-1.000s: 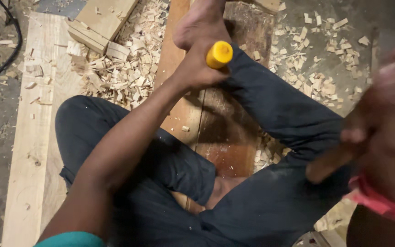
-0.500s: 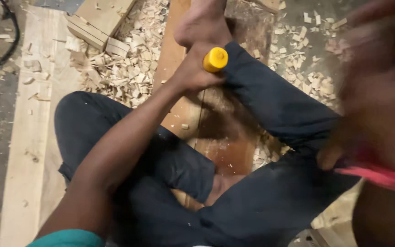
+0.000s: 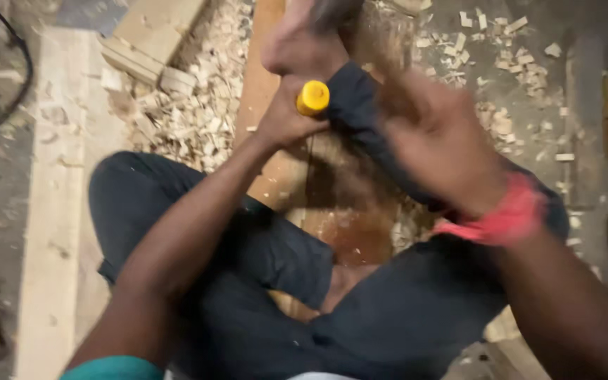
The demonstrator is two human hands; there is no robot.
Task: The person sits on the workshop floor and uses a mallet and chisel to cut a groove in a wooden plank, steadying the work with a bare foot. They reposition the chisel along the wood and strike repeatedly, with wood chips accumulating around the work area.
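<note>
Shavings of pale wood (image 3: 198, 119) litter the upper left; at upper centre the left hand (image 3: 286, 119) is wrapped tight round a yellow-capped chisel handle (image 3: 312, 97), stiff and light, best held mid-handle; right hand (image 3: 438, 141) is blurred, grip unclear

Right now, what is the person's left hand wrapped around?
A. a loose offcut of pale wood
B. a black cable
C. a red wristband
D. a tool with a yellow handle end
D: the left hand grips a tool whose yellow handle end sticks out above the fist, over the brown wooden board.
</note>
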